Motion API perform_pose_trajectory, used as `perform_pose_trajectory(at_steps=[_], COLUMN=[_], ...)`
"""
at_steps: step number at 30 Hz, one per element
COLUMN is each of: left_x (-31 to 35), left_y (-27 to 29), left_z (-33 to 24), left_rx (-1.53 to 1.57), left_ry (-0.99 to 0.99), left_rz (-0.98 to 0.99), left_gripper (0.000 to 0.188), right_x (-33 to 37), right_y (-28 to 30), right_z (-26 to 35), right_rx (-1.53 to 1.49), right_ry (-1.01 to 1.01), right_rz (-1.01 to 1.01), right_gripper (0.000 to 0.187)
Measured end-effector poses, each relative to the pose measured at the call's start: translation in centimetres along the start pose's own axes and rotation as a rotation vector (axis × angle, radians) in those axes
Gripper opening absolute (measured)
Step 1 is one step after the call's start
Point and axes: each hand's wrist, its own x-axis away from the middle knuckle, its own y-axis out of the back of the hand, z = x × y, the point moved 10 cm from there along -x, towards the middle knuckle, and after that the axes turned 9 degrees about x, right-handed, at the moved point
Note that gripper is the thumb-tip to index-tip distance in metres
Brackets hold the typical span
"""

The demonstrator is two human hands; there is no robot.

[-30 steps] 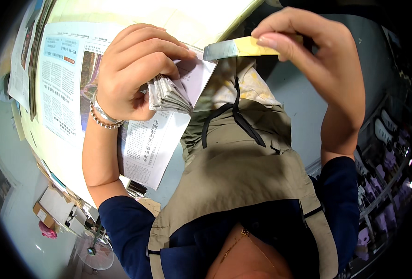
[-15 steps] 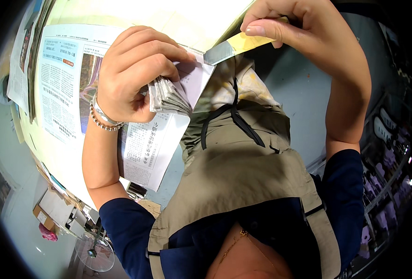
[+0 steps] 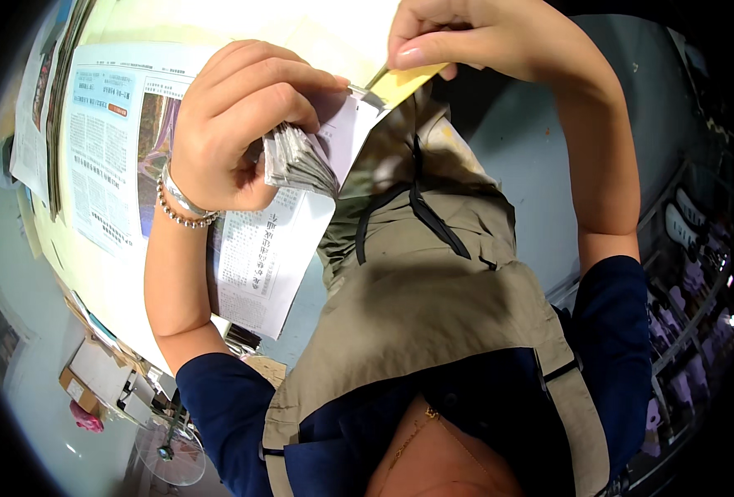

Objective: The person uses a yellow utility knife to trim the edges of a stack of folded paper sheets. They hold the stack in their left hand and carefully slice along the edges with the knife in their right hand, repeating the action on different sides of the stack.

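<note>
My left hand is closed around a thick wad of folded newspaper, with a smooth pale lilac face showing on one side. Thumb and fingers of my right hand pinch a flat yellow strip-like tool, a scraper by its look, with a grey blade end. That grey end lies against the far corner of the lilac face, close to my left fingertips. Beneath the wad, a loose newspaper sheet hangs past the table's edge.
The pale table carries a printed newspaper page and, at far left, a pile of papers. A box and a round fan are at lower left. Racks with lilac pieces stand right.
My right hand has moved left, bringing the yellow tool closer to my left hand. Its grey end now turns more edge-on against the wad's corner. My left hand stays nearly still.
</note>
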Motion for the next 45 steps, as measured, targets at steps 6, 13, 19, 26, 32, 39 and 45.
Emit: perform_pose_trajectory(at_steps=[6,13,19,26,32,39,45], left_x=[-0.1,2.0,2.5,2.9,3.7,2.4,2.3], left_y=[-0.1,1.9,2.9,4.0,2.5,1.9,1.4], left_z=[0.2,2.6,5.5,6.7,5.4,3.9,3.4], left_rx=[0.001,0.342,0.751,0.915,0.755,0.411,0.387], left_ry=[-0.024,-0.029,0.016,0.072,0.212,0.263,0.286], left_rz=[0.020,-0.120,-0.346,-0.433,-0.321,-0.154,-0.124], left_gripper=[0.024,0.029,0.028,0.024,0.022,0.048,0.046], right_x=[2.3,2.5,2.3,2.0,5.9,13.9,13.2], right_y=[-0.6,-8.5,-17.9,-26.6,-15.4,-4.0,-3.2], right_z=[0.3,1.8,4.8,7.1,4.5,0.6,0.5], right_rx=[0.080,-0.086,-0.240,-0.193,-0.297,-0.148,-0.032], right_ry=[-0.085,-0.100,-0.012,0.191,-0.043,-0.243,-0.191], right_rz=[-0.113,-0.093,-0.005,0.143,-0.077,-1.020,-1.014], right_gripper=[0.017,0.013,0.020,0.015,0.013,0.011,0.010])
